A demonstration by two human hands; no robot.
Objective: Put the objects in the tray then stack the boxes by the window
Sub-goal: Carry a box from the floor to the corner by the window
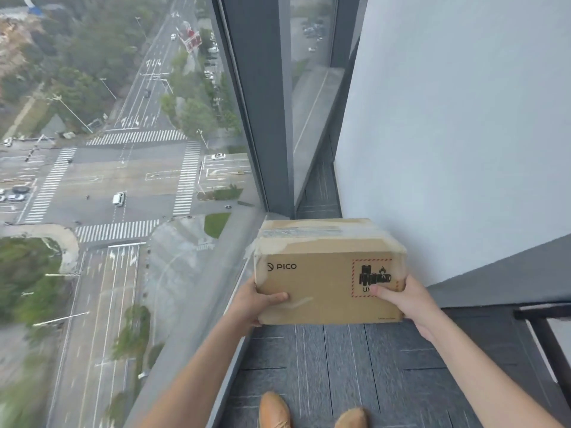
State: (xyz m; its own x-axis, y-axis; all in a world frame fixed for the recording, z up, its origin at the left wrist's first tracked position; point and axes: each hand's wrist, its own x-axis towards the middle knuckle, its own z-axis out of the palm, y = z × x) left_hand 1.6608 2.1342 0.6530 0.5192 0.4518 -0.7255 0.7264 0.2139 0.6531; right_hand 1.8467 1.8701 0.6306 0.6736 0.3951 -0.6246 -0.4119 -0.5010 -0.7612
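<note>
A taped brown cardboard box (321, 270) marked PICO, with a red-bordered battery label, is held in front of me, low over the dark carpet next to the floor-to-ceiling window (129, 168). Whether its underside touches the floor I cannot tell. My left hand (258, 301) grips the box's lower left corner, thumb across the front face. My right hand (408, 296) clasps the lower right corner, thumb over the label. No tray or other box is in view.
A white wall (448, 134) with a dark skirting stands close on the right. A dark window mullion (262, 118) rises behind the box. A black frame (543, 332) juts in at the right edge. My tan shoes (275, 410) stand on grey carpet (340, 366).
</note>
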